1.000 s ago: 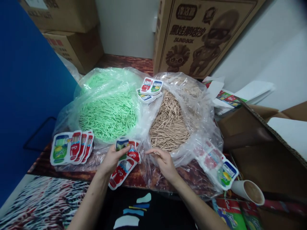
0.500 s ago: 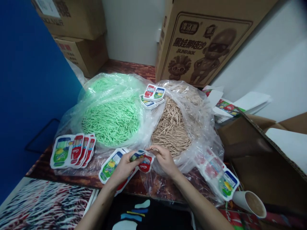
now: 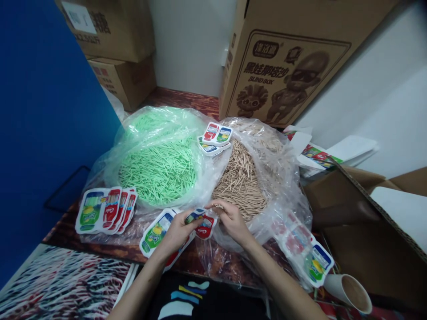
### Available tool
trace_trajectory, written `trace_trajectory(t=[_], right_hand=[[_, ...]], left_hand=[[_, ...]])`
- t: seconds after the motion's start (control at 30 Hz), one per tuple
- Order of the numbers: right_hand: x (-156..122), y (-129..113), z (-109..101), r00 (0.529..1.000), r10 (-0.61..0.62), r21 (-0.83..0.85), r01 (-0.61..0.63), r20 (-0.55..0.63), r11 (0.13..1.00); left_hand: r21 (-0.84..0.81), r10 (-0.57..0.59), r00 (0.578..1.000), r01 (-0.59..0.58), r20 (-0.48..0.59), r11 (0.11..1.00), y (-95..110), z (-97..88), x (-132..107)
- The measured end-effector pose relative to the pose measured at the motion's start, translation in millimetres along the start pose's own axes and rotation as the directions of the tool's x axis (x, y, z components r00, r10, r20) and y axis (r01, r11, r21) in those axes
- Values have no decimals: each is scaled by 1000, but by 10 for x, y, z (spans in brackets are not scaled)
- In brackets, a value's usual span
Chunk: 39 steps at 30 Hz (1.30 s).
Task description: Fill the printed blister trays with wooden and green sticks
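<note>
My left hand (image 3: 182, 231) is closed on a small printed card pack (image 3: 205, 226) with a red cola can and a green drink picture. Close by on its right, my right hand (image 3: 230, 220) pinches a small bundle of brown sticks (image 3: 218, 206), ends showing at the fingertips. Just beyond that hand lies a clear bag full of brown sticks (image 3: 242, 191). Under and beside my left hand rest more card packs (image 3: 156, 235). Left of the brown heap is a bag of light green sticks (image 3: 160, 171).
A fanned row of card packs (image 3: 91, 213) lies at the left, and a small stack (image 3: 216, 134) sits between the bags. At the right are a tilted paper cup (image 3: 348, 291) and an open carton (image 3: 353, 222). A tall cardboard box (image 3: 263, 98) stands behind.
The whole view has shifted slightly, so things sit a little lower and further right. Both hands keep their hold, nearly unmoved relative to the bags.
</note>
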State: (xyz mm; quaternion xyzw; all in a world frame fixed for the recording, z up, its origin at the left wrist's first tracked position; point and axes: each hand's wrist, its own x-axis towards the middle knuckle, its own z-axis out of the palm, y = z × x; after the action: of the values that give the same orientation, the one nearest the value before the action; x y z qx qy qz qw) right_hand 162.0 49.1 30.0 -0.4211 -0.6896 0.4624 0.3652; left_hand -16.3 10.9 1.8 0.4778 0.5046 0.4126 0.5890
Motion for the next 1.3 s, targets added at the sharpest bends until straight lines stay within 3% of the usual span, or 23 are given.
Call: trace_trajectory(t=[0.07,0.13,0.23,0.33,0.43,0.6,0.77,0.97,1.07,1.2,1.3], right_hand=[[25,-29,0,998,52,119,-47,-39,992],[74,-55,-8,986,142,356,-102,-89,929],[167,-75,-29,960,272,696,-153,-63,702],[231,-71,-38,949,313,820,-209,38,533],[232,-60,-21,945,313,839,-247,97,486],[172,-59,11,941,319,766,-286,111,576],[148,-101,59,923,355,753,-337,147,565],[99,-130,80,939,308,538,-339,151,771],[56,-140,48,954,250,377,-296,168,878],[5,-185,2,978,204,266,-207,41,942],[-9,-215,-12,997,80,60,-80,-1,995]], left_hand=[[-15,-4,1000,4,-7,1000,2,3,3],[-21,-7,1000,6,-14,1000,3,8,11],[-19,-5,1000,4,-18,1000,10,25,26],[-22,6,1000,-7,-19,1000,27,46,35],[-57,3,1000,-4,-19,998,39,61,29],[-190,-81,995,69,-55,979,23,68,3],[-255,-89,994,70,-64,965,-3,73,7],[-273,-88,987,48,-137,961,-40,93,33],[-298,-86,981,30,-176,954,-57,98,43],[-305,-86,975,19,-207,952,-35,85,42],[-250,-48,969,-14,-241,968,1,66,36]])
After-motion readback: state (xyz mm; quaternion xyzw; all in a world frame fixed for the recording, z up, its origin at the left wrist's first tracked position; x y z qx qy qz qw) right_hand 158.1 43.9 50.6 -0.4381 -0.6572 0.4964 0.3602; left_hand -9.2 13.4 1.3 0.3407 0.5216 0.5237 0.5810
